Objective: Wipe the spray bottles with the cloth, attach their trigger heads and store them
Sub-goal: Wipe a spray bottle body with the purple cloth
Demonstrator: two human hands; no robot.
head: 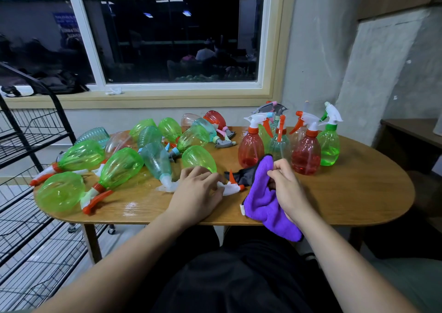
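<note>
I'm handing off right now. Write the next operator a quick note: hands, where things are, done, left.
Left hand pinches a white-and-orange trigger head lying on the table.
Right hand grips the purple cloth.
Upright bottles with heads on stand at the right, apparently finished.
Lying bottles are heaped at the left, several with heads on.
Left: wipe those, fit any missing heads, store everything, likely on the wire rack at the left.

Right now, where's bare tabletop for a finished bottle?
Free: table end right of the right hand holding the purple cloth, in front of the upright bottles; front strip between the left hand, pinching a trigger head, and the lying bottles. Crowded: left half, back right.
</note>
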